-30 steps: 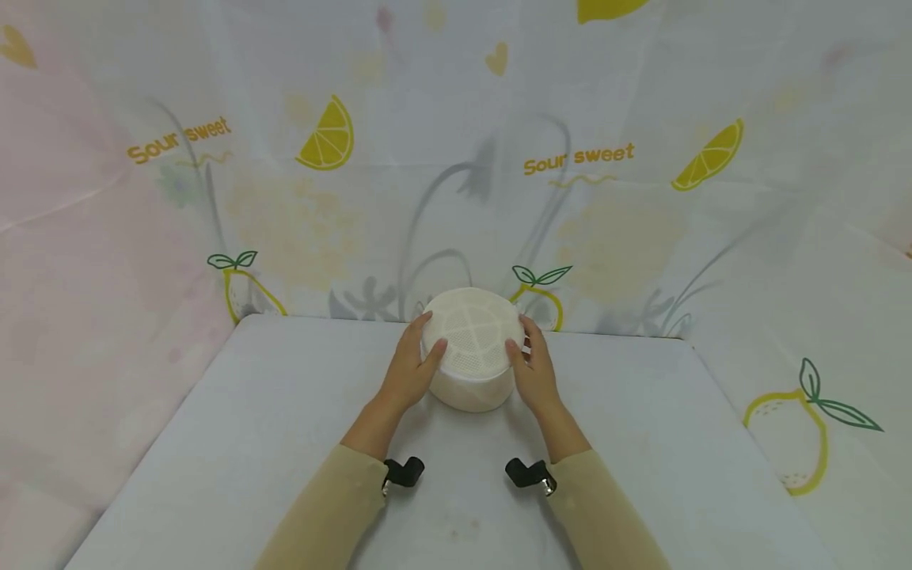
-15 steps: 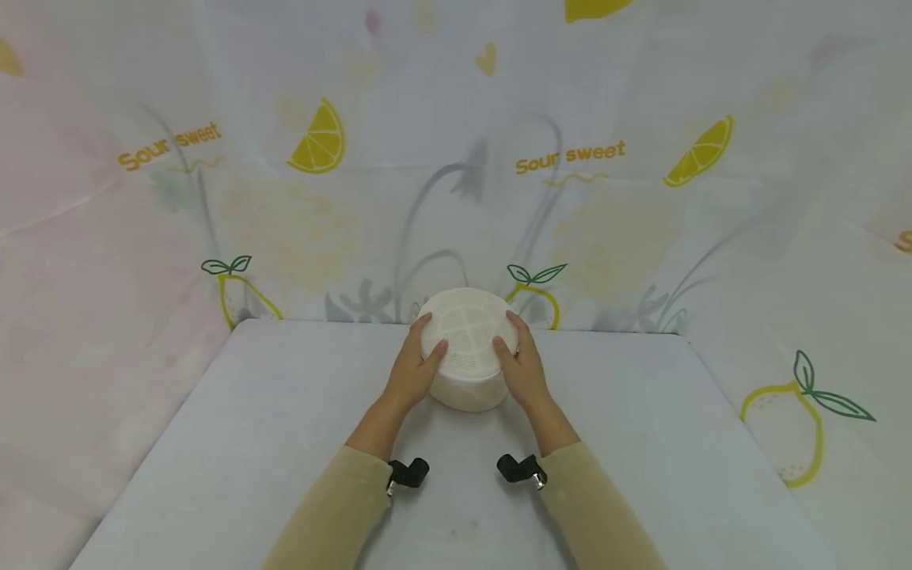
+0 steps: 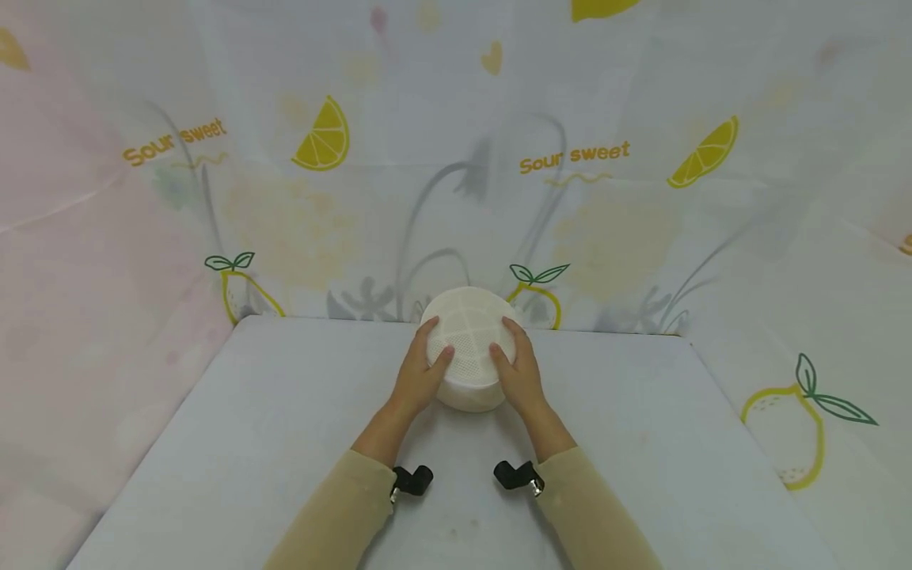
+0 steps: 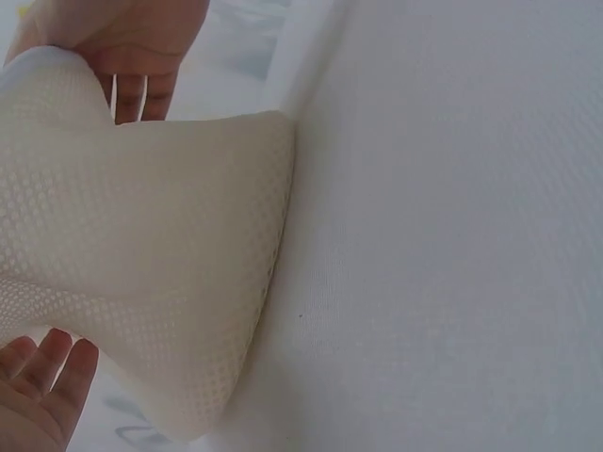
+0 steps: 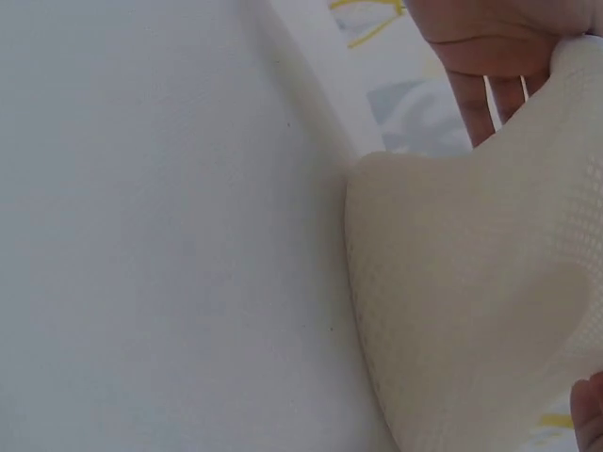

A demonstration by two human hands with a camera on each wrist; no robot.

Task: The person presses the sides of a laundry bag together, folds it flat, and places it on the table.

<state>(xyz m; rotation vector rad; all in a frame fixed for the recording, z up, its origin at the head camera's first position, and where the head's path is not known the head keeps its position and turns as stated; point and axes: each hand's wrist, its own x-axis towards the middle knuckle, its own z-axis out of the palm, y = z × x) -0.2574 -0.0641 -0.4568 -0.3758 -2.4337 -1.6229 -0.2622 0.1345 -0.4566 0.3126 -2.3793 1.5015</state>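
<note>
A round, cream-white mesh laundry bag (image 3: pixel 468 328) stands near the back of the table, its ribbed mesh face tilted up and towards me. My left hand (image 3: pixel 415 381) grips its left side, the thumb lying on the mesh face. On the opposite side my right hand (image 3: pixel 523 381) holds it the same way, its thumb also on the face. Both wrist views show the soft mesh wall (image 4: pixel 188 217) sagging in between the hands, with the lower edge right at the tabletop. Parts of the fingers are hidden behind the bag.
The white table (image 3: pixel 306 427) ends just behind the bag. A cloth backdrop (image 3: pixel 399 95) printed with lemons and lettering rises behind it and along both sides. Small black devices (image 3: pixel 516 475) are strapped at both wrists.
My right hand has shifted left and inward on the bag, its fingers now further over the rim. My left hand has edged slightly right, and the hands are closer together.
</note>
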